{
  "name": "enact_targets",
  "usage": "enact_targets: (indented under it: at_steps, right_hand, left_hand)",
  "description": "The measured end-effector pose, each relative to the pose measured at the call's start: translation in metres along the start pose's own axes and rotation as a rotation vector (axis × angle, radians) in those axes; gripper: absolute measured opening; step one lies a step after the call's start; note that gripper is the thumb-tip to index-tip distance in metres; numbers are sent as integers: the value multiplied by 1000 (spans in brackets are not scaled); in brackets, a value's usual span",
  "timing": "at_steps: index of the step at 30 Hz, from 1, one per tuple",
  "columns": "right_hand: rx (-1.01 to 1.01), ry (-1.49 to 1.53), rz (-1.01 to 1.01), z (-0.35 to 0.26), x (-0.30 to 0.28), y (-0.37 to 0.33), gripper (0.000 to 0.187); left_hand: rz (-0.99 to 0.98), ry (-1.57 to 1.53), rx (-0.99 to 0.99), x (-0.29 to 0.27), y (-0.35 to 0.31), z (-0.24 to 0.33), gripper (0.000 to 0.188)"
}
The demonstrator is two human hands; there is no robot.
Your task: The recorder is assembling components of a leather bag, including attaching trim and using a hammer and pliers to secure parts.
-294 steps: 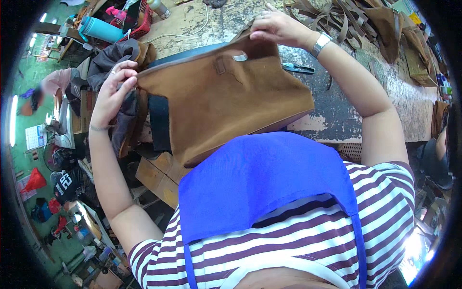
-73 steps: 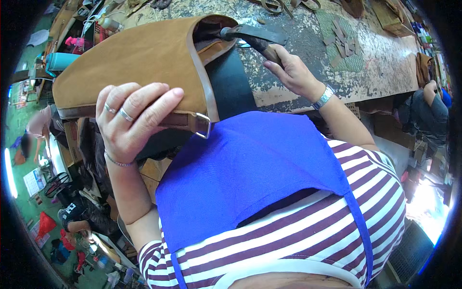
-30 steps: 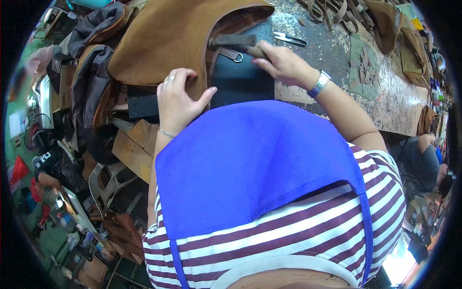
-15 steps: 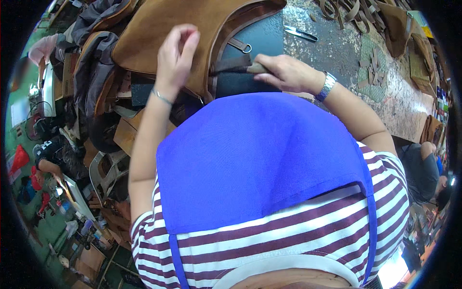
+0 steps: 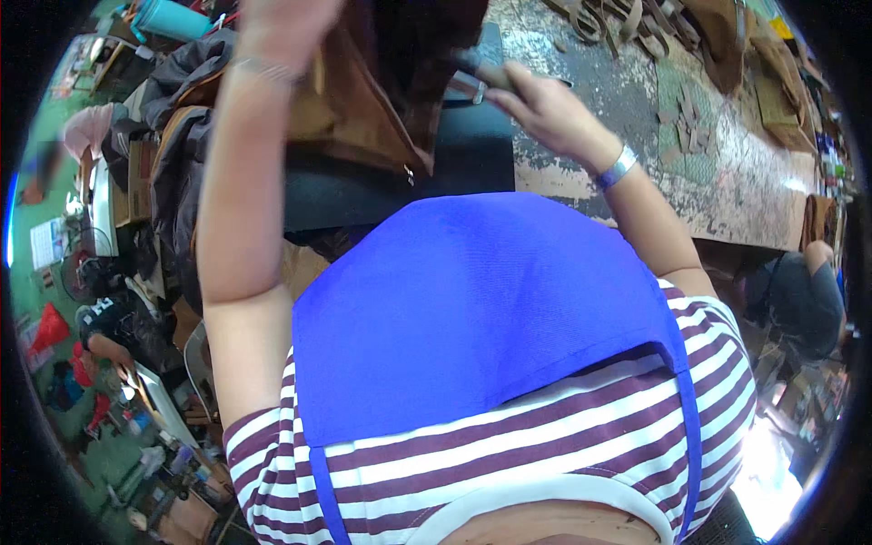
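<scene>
A brown suede bag stands at the table's near edge, its dark inside turned up and a small metal clasp at its near corner. My left hand is over the bag's far left part, blurred, its fingers cut off by the upper edge. My right hand is closed round the pale handle of a hammer-like tool, whose dark head is blurred beside the bag's opening. A short strap with a metal ring lies just below the tool.
Under the bag is a dark board on the worn table. Leather straps and small strips lie at right, near more brown leather. Dark-lined pieces hang at left. People sit on both sides.
My left hand has moved up and away to the far side. The bag has shifted and shows more of its dark inside. My right hand and its tool have moved slightly farther away.
</scene>
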State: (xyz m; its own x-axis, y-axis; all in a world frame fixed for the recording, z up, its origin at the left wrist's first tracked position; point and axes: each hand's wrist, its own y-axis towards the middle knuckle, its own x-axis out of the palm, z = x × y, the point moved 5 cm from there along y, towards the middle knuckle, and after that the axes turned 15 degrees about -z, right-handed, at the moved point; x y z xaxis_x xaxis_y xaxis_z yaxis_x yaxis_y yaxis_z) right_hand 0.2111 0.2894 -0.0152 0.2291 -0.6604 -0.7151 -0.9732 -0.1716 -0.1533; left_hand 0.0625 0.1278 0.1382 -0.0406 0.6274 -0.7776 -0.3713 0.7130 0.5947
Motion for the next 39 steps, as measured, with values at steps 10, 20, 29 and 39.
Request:
enact_targets:
  at_steps: [10,20,29,39]
  right_hand:
    - [-16,7,3,16,-12,-16,35]
    - [53,5,-245,16,36,-14,30]
    - [36,-69,-276,15,42,-13,35]
    - [-157,-113,-175,11,39,-14,28]
  left_hand:
    - [-58,-56,48,0,-101,2,53]
    - [-85,-160,-97,21,-129,6,53]
    - [-28,-159,-171,26,-157,-2,62]
    - [-162,-260,-297,46,-155,-1,59]
